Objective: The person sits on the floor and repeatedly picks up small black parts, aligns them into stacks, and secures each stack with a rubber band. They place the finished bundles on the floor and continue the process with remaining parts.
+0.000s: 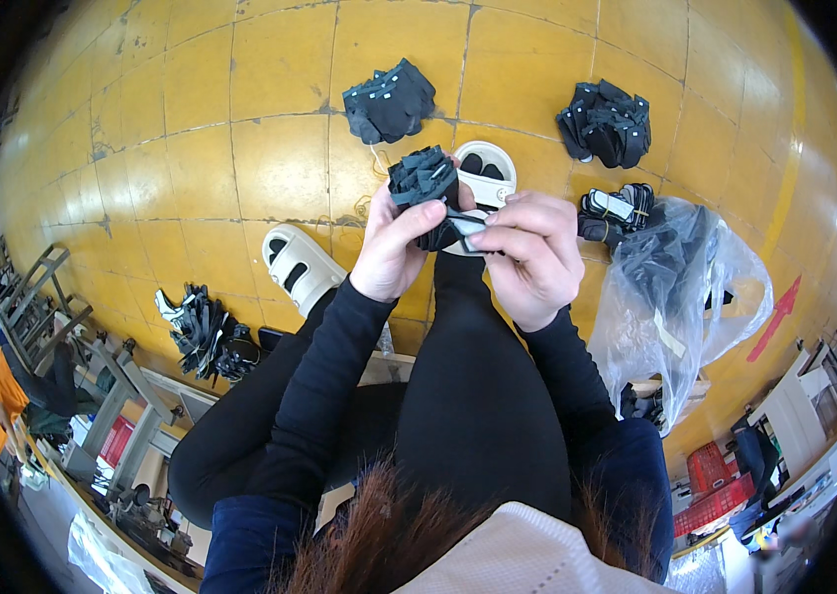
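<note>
In front of my knees, my left hand (389,249) is closed around a bundle of dark fabric pieces (422,178), folded edges fanning out at its top. My right hand (539,259) pinches a small grey-and-black strip (466,226) at the bundle's right side. The two hands are close together, with the strip between their fingertips. Whether the strip is joined to the bundle, I cannot tell. Just beyond the bundle lies a pile of similar dark pieces (391,102) on the floor.
More dark piles lie on the yellow tiled floor (280,69): a far-right pile (605,124), a strapped bundle (617,210) and a left pile (203,332). A clear plastic bag (676,297) with dark contents stands right. Cream sandals (302,269) flank my legs; metal frames (131,406) stand left.
</note>
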